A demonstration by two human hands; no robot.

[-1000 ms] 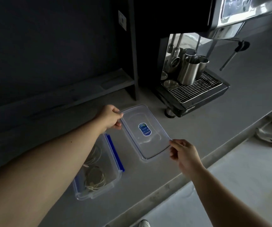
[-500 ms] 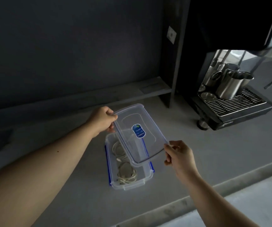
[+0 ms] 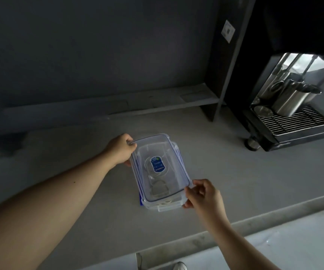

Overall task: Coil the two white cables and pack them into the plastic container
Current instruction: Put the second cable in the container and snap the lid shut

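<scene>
A clear plastic lid [image 3: 169, 152] with a blue oval sticker lies over the clear plastic container [image 3: 163, 207] with blue clips, on the grey counter. My left hand [image 3: 121, 150] grips the lid's far left corner. My right hand [image 3: 203, 193] pinches its near right corner. Through the lid I see coiled white cable [image 3: 158, 189] inside the container, blurred by the plastic.
A coffee machine [image 3: 291, 125] with steel jugs on its drip tray stands at the right, a dark upright panel [image 3: 225, 61] beside it. A low ledge [image 3: 137, 102] runs along the back wall. The counter's front edge [image 3: 235, 230] is close below my right arm.
Both hands carried the lid leftward from the counter beside the container and lowered it over the container. The view also shifted left.
</scene>
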